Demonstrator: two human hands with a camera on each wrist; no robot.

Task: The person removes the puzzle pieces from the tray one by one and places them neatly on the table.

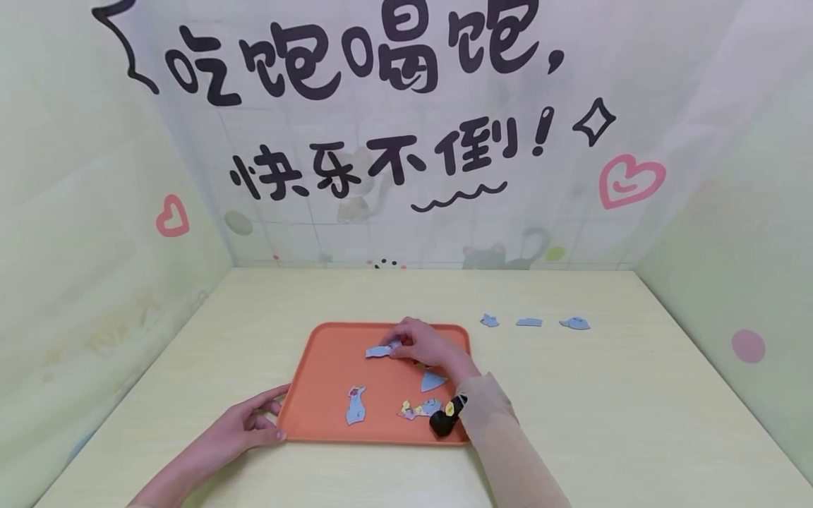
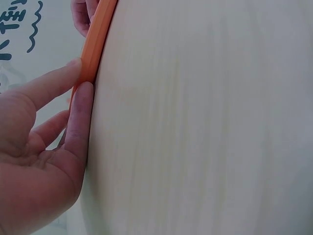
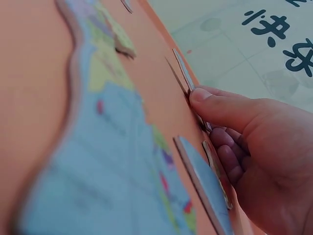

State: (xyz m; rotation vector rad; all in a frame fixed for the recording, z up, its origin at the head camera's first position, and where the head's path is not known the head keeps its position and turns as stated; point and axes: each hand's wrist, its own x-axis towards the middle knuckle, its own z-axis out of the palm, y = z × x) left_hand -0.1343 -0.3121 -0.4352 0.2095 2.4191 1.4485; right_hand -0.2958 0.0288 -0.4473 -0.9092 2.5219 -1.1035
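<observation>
Near the far side of the orange tray [image 1: 330, 430], my right hand [image 1: 422, 346] pinches a flat, light-blue puzzle piece [image 1: 379, 351] between thumb and fingers. In the right wrist view that piece [image 3: 183, 71] stands tilted, its lower end hidden by the fingertips. My left hand [image 1: 244, 423] holds the tray at its near left corner, thumb and fingertips at the rim [image 2: 87, 68]. Another blue piece with a red patch [image 1: 356, 407] lies in the tray. By my right wrist are a plain blue piece [image 1: 433, 382] and a blue piece with yellow and pink [image 1: 419, 409].
Beyond the tray on the right, a small notched blue piece [image 1: 489, 320], a narrow blue strip [image 1: 529, 322] and a curved blue piece [image 1: 574, 323] lie in a row on the pale wooden table [image 1: 635, 395]. Printed cloth walls [image 1: 406, 233] enclose the table.
</observation>
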